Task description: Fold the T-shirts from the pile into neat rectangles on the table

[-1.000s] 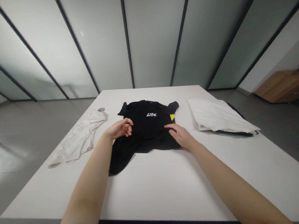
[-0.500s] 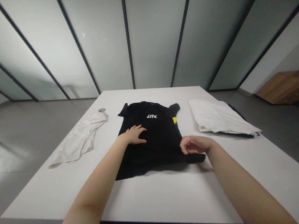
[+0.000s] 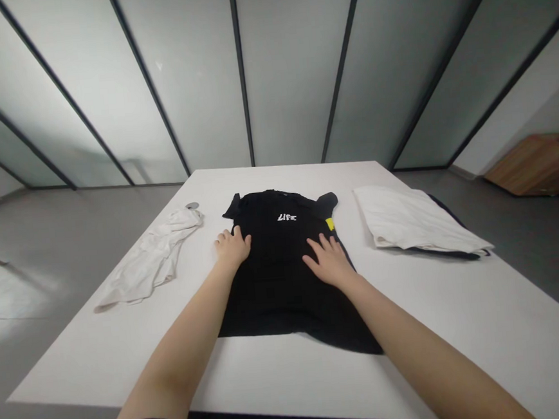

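A black T-shirt (image 3: 279, 274) lies spread on the white table, its collar toward the far side and its hem toward me. White lettering marks the chest, and a yellow patch shows by the right-hand sleeve. My left hand (image 3: 232, 245) rests with fingers spread at the shirt's left side edge, below the left-hand sleeve. Over on the right half of the shirt, my right hand (image 3: 329, 260) lies flat with its fingers apart, just below the yellow patch. Neither hand grips the cloth. The hem's right corner sits flat, partly beside my right forearm.
A crumpled white garment (image 3: 150, 258) lies at the table's left, with a small grey round object (image 3: 192, 205) beyond it. Folded white cloth (image 3: 416, 221) over a dark piece is at the right. Frosted glass panels (image 3: 278, 74) stand behind the table (image 3: 253, 373).
My right hand has let go of the shirt's lower right edge and moved up onto its right side. The hem there has come down flat. My left hand has slid left to the side edge.
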`<state>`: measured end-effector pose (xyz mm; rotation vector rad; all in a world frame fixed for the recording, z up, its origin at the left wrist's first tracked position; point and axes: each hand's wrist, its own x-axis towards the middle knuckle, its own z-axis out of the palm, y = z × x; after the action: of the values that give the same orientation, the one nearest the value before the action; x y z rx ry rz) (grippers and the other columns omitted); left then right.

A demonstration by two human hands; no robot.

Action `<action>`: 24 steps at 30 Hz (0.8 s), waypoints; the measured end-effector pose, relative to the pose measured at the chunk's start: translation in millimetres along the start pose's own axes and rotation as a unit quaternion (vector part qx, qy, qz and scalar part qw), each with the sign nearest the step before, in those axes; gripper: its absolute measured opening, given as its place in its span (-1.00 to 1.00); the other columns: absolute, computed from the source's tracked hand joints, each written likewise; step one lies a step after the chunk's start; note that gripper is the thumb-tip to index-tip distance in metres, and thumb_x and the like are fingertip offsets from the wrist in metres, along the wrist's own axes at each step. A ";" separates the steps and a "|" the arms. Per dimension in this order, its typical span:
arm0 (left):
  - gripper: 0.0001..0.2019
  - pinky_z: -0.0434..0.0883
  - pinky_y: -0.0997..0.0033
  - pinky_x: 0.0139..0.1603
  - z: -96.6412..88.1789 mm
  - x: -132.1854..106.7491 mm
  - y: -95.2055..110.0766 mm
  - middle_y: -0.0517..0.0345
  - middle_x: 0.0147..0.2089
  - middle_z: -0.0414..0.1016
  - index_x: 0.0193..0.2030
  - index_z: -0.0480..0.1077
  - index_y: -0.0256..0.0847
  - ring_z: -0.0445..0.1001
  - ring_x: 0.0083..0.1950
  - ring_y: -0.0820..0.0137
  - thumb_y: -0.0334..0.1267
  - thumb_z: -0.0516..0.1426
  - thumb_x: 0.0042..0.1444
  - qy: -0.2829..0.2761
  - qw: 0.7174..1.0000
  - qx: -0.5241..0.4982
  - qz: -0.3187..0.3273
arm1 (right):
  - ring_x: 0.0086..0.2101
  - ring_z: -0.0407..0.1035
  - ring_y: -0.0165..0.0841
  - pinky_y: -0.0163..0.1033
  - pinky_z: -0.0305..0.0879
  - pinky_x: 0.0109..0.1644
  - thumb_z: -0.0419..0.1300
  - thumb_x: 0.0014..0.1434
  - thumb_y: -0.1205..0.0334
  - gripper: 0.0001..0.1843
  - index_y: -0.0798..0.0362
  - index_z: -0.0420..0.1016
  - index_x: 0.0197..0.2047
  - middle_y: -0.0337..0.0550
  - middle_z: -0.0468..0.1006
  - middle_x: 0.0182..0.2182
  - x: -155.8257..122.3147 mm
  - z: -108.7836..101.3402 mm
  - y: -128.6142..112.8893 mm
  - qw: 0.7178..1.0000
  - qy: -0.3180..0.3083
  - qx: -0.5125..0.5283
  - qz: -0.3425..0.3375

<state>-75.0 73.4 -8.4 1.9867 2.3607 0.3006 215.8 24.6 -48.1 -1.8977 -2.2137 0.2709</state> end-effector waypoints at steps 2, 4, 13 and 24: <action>-0.47 0.31 -0.14 0.29 4.1 5.3 -9.2 -0.47 0.31 0.41 0.40 0.33 -0.24 0.35 0.36 -0.25 0.02 0.01 0.44 0.017 1.000 0.014 -0.009 | 0.50 -0.04 0.33 0.50 -0.08 0.46 0.01 0.49 -0.24 -0.23 -0.01 0.24 0.58 0.26 0.11 0.56 8.7 -4.0 10.8 0.997 0.024 -0.020 0.068; -0.50 0.36 -0.06 0.25 6.0 7.7 -11.5 -0.41 0.30 0.42 0.43 0.31 -0.17 0.41 0.34 -0.18 -0.06 0.00 0.45 0.006 1.000 0.009 0.007 | 0.47 0.01 0.37 0.55 -0.06 0.43 -0.02 0.49 -0.23 -0.25 -0.02 0.27 0.57 0.28 0.11 0.55 14.4 -9.6 17.1 0.992 0.040 -0.038 0.116; -0.68 0.45 -0.14 0.13 5.5 -0.7 11.9 -0.47 -0.01 0.64 0.10 0.55 -0.23 0.63 0.13 -0.23 -0.14 0.18 0.30 -0.113 0.992 -0.038 0.040 | 0.06 0.58 0.04 0.02 0.43 0.07 -0.09 0.51 0.23 -0.45 0.12 0.37 0.45 0.31 0.62 0.10 4.5 -41.1 23.0 0.987 -0.015 -0.046 0.153; -0.71 0.40 0.24 -0.29 -38.7 -12.1 -57.3 0.13 -0.67 0.36 -0.56 0.48 -0.06 0.56 -0.41 0.08 -0.03 0.45 -0.08 -0.284 0.890 -0.298 0.196 | -0.42 0.54 -0.11 -0.07 0.32 -0.30 0.29 0.30 -0.22 -0.53 -0.07 0.61 -0.48 0.04 0.63 -0.47 -45.6 -111.5 37.4 0.989 -0.126 -0.045 -0.058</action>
<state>-134.5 47.7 18.4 1.8680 1.3050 0.3422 289.1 -14.7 46.9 -1.8603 -2.5294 0.4194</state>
